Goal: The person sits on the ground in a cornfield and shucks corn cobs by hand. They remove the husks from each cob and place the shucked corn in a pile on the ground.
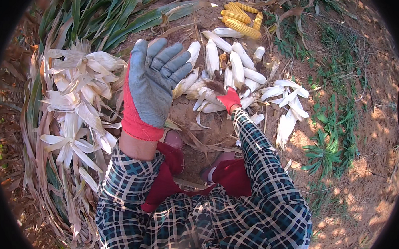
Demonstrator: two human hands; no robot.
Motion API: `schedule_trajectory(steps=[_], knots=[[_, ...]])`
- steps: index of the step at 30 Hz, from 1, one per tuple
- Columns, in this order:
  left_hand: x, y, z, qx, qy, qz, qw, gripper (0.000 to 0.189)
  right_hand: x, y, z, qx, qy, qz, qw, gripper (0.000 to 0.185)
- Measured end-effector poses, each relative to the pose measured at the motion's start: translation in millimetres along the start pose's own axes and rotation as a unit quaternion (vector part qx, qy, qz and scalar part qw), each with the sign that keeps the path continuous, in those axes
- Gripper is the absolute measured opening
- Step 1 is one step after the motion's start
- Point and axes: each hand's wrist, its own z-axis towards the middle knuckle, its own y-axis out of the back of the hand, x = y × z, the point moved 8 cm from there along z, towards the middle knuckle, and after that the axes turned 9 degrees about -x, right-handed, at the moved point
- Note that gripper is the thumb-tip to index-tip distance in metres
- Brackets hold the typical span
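Note:
My left hand (152,83), in a red work glove with a grey coated palm, is raised with its palm towards me. Nothing is in it, and the fingers are spread a little. Farther down, my right hand (229,99) in a matching glove reaches into a pile of corn ears in pale husks (237,69). Its fingers are mostly hidden, so whether it grips an ear is unclear. Brown corn silk (215,86) lies just beside that hand. Beyond the pile rest several husked yellow corn cobs (240,17).
Peeled husks (81,93) are heaped at the left, on dry corn stalks (47,158). More loose husks (292,103) lie right of the pile. Green corn leaves (115,24) cover the far left. Weeds (330,145) grow from the bare soil (362,184) at the right.

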Motion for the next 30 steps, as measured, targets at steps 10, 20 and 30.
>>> schedule_trajectory(steps=[10,20,30], knots=[[27.8,0.6,6.9,0.004,0.045,0.073,0.996,0.055,1.8,-81.4,8.9,0.132,0.098,-0.139,0.977,0.083],[96.6,-6.3,3.6,0.265,0.018,0.569,0.778,0.085,124.8,121.9,-89.1,0.134,0.442,-0.01,0.887,0.065],[102.3,-9.4,0.0,0.261,-0.009,0.604,0.753,0.09,136.3,327.7,-172.4,-0.365,0.41,0.021,0.835,0.062]])
